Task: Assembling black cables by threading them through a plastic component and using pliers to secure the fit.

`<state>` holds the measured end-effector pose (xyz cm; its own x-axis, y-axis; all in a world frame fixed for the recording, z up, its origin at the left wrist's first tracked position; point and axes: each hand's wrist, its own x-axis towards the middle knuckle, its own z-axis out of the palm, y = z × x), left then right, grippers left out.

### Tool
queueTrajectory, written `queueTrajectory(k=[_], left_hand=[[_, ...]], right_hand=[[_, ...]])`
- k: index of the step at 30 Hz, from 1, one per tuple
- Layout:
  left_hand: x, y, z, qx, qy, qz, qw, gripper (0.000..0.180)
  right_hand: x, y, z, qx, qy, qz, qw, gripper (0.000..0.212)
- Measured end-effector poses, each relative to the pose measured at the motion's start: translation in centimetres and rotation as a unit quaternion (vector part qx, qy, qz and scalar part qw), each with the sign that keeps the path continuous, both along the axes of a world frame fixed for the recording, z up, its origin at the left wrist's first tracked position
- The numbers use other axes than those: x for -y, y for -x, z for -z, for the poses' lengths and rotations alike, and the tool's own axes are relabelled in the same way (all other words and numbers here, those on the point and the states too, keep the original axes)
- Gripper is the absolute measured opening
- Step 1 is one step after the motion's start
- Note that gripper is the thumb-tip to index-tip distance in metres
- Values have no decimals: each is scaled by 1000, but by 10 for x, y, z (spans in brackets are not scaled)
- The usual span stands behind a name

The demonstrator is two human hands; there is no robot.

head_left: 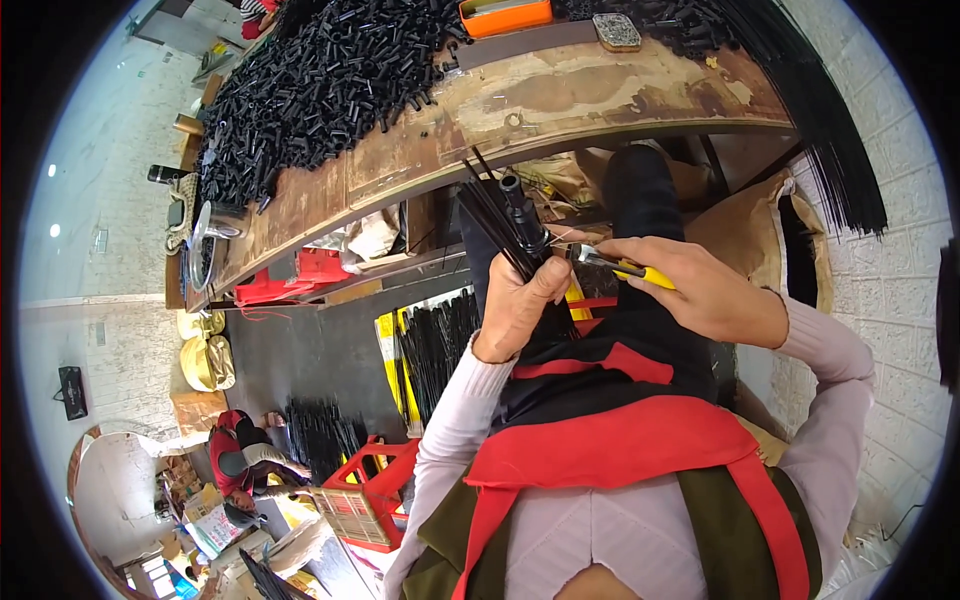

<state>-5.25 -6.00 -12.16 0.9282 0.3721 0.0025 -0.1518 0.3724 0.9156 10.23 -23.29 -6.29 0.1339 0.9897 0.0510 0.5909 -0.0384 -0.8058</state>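
Observation:
Over my lap, my left hand (522,305) is closed around a bundle of thin black rods (490,218). A black tubular plastic piece (516,203) stands among the rods, its open round end facing up. My right hand (705,285) grips pliers with yellow handles (655,277). Their metal jaws meet the bundle beside my left thumb, where a thin wire seems to show. Whether the jaws pinch that wire is too small to tell.
A worn wooden bench (400,145) curves ahead, bearing a large heap of black tubular pieces (320,85), an orange box (507,17) and a tin of small metal bits (617,32). Long black strands (845,175) hang at right. Left are a red crate (375,495) and another person (250,450).

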Motion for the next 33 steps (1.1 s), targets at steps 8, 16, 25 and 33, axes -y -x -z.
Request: queueTrajectory(k=[8, 16, 25, 33], left_hand=[[-2, -5, -1, -5, -6, 6, 1000, 53], [-2, -2, -3, -22, 5, 42, 999, 53], [-1, -2, -14, -20, -27, 103, 994, 78], [-12, -15, -1, 0, 18, 57, 998, 55]], right_hand=[[-8, 3, 4, 22, -6, 14, 1000, 47], [-11, -15, -14, 44, 5, -53, 998, 43], [-3, -9, -27, -432, 331, -43, 838, 59], [-11, -25, -27, 211, -29, -43, 976, 41]])
